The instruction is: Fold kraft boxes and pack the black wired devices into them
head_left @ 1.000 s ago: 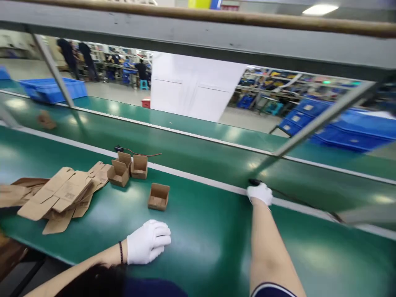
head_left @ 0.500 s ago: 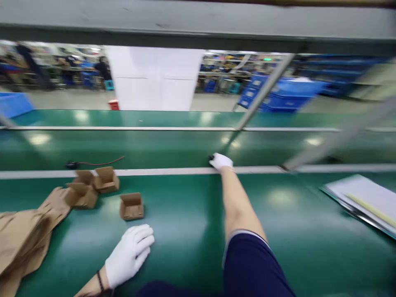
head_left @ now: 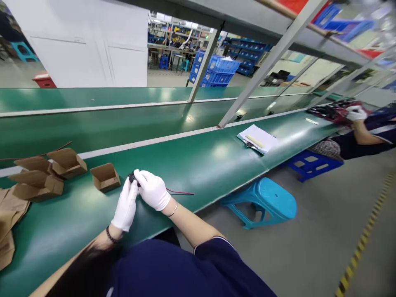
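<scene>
Both white-gloved hands meet over the green bench. My left hand (head_left: pixel 125 208) and my right hand (head_left: pixel 153 190) are closed on a small black part (head_left: pixel 131 177), which the fingers mostly cover. A thin red wire (head_left: pixel 182 193) comes out past my right hand and hangs over the bench. Just left of the hands stands a small open cardboard box (head_left: pixel 105 178). Farther left, several more open boxes (head_left: pixel 37 185) sit close together, beside a pile of brown cardboard (head_left: pixel 6 235).
A clipboard with papers (head_left: pixel 258 138) lies to the right on the green bench (head_left: pixel 198 165). Slanted metal posts (head_left: pixel 256 74) rise from the bench. A light-blue stool (head_left: pixel 269 202) stands by its edge. Another person's gloved hand (head_left: pixel 355 113) works at the far right.
My right hand has come back from the far side of the bench with the black part and joined my left hand. The view has turned right, bringing the stools and another person into sight.
</scene>
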Tool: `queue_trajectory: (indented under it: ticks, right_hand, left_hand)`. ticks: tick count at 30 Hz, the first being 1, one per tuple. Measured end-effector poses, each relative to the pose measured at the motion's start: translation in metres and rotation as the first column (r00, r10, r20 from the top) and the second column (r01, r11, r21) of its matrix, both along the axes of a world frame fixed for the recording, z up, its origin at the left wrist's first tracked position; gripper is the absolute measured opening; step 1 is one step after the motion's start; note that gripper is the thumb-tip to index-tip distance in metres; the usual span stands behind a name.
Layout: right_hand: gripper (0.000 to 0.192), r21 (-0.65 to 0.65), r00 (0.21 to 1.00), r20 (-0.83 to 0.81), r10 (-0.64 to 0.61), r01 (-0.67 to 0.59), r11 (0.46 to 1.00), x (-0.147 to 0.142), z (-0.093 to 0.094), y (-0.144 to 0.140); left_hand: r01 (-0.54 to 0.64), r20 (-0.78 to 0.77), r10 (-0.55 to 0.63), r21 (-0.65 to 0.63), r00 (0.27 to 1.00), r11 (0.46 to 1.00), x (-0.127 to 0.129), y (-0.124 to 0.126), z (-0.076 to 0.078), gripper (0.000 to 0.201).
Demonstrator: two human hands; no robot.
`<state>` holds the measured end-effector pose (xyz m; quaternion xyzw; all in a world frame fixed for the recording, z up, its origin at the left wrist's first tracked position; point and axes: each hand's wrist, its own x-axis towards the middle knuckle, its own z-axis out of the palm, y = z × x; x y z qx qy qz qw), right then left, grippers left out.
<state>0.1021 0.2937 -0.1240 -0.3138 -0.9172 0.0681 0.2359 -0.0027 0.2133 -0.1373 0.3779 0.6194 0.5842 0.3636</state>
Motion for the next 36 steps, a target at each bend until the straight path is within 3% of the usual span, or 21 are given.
queue_trajectory:
  ticks: [3,5,9,12,14,15,17,20,23,25,27,30,33,36]
  right_hand:
    - [0.047,-0.101,0.984,-0.075,0.164,-0.171,0.98,-0.001,0.0,-0.029]
    - [0.045,-0.202,0.965,-0.154,0.211,-0.24,0.95,0.003,0.0,-0.033]
    - [0.046,-0.447,0.981,-0.146,0.131,-0.183,0.876,0.004,-0.007,-0.024]
    - [0.061,-0.528,0.966,-0.108,0.236,-0.257,0.809,-0.004,-0.01,-0.028]
    - [0.051,-0.573,0.957,-0.069,0.283,-0.27,0.774,-0.01,-0.007,-0.033]
    - [0.04,-0.578,0.957,-0.037,0.287,-0.254,0.775,-0.012,-0.004,-0.035]
    - [0.027,-0.513,0.959,0.032,0.283,-0.227,0.828,-0.013,0.005,-0.035]
    - [0.024,-0.253,0.949,0.106,0.298,-0.264,0.931,-0.011,0.025,-0.026]
    - [0.027,-0.036,0.939,0.096,0.331,-0.329,0.944,-0.011,0.044,-0.013]
    - [0.028,0.007,0.935,0.036,0.353,-0.353,0.935,-0.017,0.049,-0.005]
    - [0.026,-0.047,0.94,-0.047,0.338,-0.34,0.939,-0.025,0.046,0.001]
    - [0.02,-0.253,0.962,-0.113,0.25,-0.271,0.929,-0.038,0.029,0.004]
    - [0.02,-0.397,0.974,-0.054,0.219,-0.222,0.891,-0.041,0.011,0.0]
    - [0.023,-0.382,0.963,0.067,0.26,-0.216,0.899,-0.033,0.004,-0.012]
  left_hand:
    - [-0.135,0.172,0.142,-0.053,0.975,0.989,-0.008,-0.009,-0.001,0.049]
    - [-0.165,0.23,0.166,-0.021,0.959,0.986,-0.019,-0.019,-0.003,0.049]
    - [-0.147,0.363,0.101,0.1,0.926,0.984,-0.041,-0.038,-0.001,0.057]
    - [-0.138,0.473,0.035,0.184,0.88,0.973,-0.05,-0.049,0.004,0.064]
    - [-0.132,0.489,0.006,0.224,0.872,0.966,-0.054,-0.055,0.007,0.065]
    - [-0.126,0.468,0.005,0.226,0.884,0.966,-0.056,-0.057,0.008,0.065]
    - [-0.081,0.377,0.005,0.187,0.926,0.979,-0.062,-0.06,0.008,0.065]
    - [-0.01,0.183,-0.002,0.064,0.983,0.998,-0.068,-0.063,0.006,0.071]
    - [0.04,-0.023,-0.042,-0.062,0.999,0.997,-0.066,-0.063,0.005,0.076]
    - [0.126,-0.12,-0.143,-0.137,0.982,0.983,-0.062,-0.065,0.007,0.084]
    - [0.262,-0.128,-0.282,-0.157,0.951,0.952,-0.057,-0.068,0.008,0.095]
    - [0.372,0.011,-0.372,-0.024,0.928,0.928,-0.053,-0.073,0.009,0.105]
    - [0.207,0.147,-0.22,0.103,0.964,0.973,-0.059,-0.073,0.006,0.093]
    - [-0.028,0.106,0.019,0.086,0.994,0.996,-0.074,-0.07,0.001,0.065]
